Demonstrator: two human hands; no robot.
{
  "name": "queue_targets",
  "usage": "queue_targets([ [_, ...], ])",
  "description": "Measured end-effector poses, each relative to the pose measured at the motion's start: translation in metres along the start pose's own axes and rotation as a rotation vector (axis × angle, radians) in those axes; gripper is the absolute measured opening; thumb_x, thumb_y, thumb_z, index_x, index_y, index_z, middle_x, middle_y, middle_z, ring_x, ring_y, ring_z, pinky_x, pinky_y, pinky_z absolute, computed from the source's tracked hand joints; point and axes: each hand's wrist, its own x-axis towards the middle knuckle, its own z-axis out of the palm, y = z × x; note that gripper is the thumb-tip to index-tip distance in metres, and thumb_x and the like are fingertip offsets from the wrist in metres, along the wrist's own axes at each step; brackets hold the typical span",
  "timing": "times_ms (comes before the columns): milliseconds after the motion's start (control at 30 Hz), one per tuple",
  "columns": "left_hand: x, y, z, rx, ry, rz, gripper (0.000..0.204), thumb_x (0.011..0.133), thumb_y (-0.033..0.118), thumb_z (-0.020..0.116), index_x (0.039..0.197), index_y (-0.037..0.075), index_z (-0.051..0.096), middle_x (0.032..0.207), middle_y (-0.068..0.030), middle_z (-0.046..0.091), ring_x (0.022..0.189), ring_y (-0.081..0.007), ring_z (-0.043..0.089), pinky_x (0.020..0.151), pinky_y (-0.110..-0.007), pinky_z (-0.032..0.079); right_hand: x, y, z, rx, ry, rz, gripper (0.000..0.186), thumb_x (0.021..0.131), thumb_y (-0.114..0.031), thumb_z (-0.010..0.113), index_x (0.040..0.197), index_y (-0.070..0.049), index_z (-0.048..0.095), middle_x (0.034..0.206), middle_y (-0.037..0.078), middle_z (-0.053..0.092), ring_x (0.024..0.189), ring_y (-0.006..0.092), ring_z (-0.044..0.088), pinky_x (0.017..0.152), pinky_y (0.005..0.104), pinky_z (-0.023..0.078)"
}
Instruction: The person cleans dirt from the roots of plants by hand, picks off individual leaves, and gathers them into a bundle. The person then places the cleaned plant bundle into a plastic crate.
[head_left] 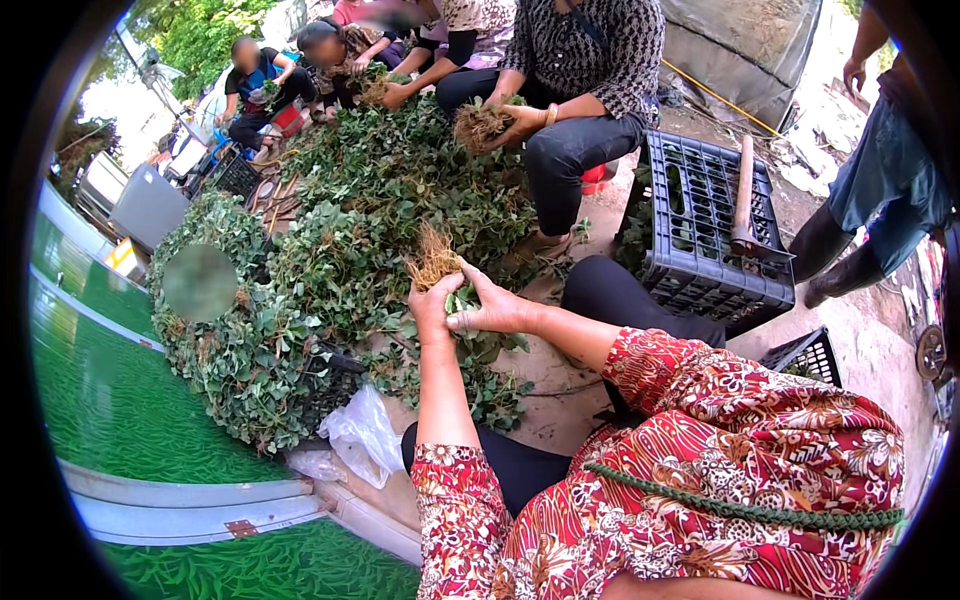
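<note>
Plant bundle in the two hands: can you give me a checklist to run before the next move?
1. Grip: ok; the left hand and right hand are both around the plant bundle.
2. Roots exposed: ok; the roots stick out past the fingers.
3. Bundle tied: cannot tell; the hands hide its middle.
4. Co-worker's hands clear: ok; they hold a separate bundle.
5. Wooden-handled tool secure: cannot tell; it lies unheld on the black crate.

Rooted plant bundle (434, 262): leaves partly hidden by left hand (432, 310) and right hand (496, 306). Black crate (344, 364) mostly buried under leaf heap (245, 365), whose upper left is blurred. Standing person (882, 170): head cut off.
</note>
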Motion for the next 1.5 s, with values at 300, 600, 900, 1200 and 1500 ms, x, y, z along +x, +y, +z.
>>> queue_targets([
  [300,-0.015,0.007,0.017,0.022,0.006,-0.023,0.026,0.068,-0.006,0.067,0.093,-0.001,0.064,0.088,-0.0060,0.066,0.073,-0.0166,0.063,0.067,-0.028,0.052,-0.012,-0.002,-0.007,0.124,-0.033,0.083,0.122,0.062,-0.043,0.083,0.143,0.003,0.004,0.141,0.023,0.029,0.132,0.0280,0.029,0.107,0.0362,0.026],
  [600,-0.039,0.007,0.040,0.120,-0.224,-0.094,0.064,0.073,0.000,0.069,0.128,0.004,0.038,0.113,-0.0053,0.055,0.102,-0.0172,0.053,0.093,-0.029,0.040,-0.023,0.021,-0.013,0.330,0.075,0.127,0.082,0.065,-0.025,0.078,0.131,-0.002,0.035,0.119,0.012,0.053,0.109,0.0184,0.050,0.093,0.0321,0.041],
  [900,-0.039,0.014,0.024,0.879,-0.236,0.243,0.076,0.078,0.034,0.071,0.134,-0.002,0.034,0.117,-0.0187,0.056,0.105,-0.0272,0.056,0.092,-0.035,0.042,-0.028,0.012,-0.013,0.604,0.016,0.202,0.060,0.069,-0.016,0.074,0.122,-0.006,0.047,0.107,0.004,0.058,0.098,0.0122,0.053,0.089,0.0287,0.043],
  [1200,-0.045,0.033,0.006,0.449,-0.403,0.032,0.081,0.070,0.027,0.081,0.132,-0.004,0.038,0.123,-0.0094,0.052,0.111,-0.0167,0.049,0.098,-0.029,0.036,-0.029,-0.004,-0.017,0.731,0.005,0.178,0.072,0.066,-0.004,0.073,0.131,-0.005,0.040,0.112,0.002,0.057,0.102,0.0124,0.053,0.093,0.0285,0.042],
  [1500,-0.057,0.031,0.007,0.292,-0.333,-0.179,0.058,0.072,0.025,0.079,0.118,0.001,0.053,0.106,-0.0024,0.060,0.095,-0.0123,0.054,0.088,-0.026,0.042,-0.027,-0.009,-0.025,0.654,-0.099,0.117,0.076,0.070,-0.011,0.074,0.135,-0.005,0.035,0.114,0.004,0.056,0.104,0.0111,0.050,0.092,0.0284,0.041],
])
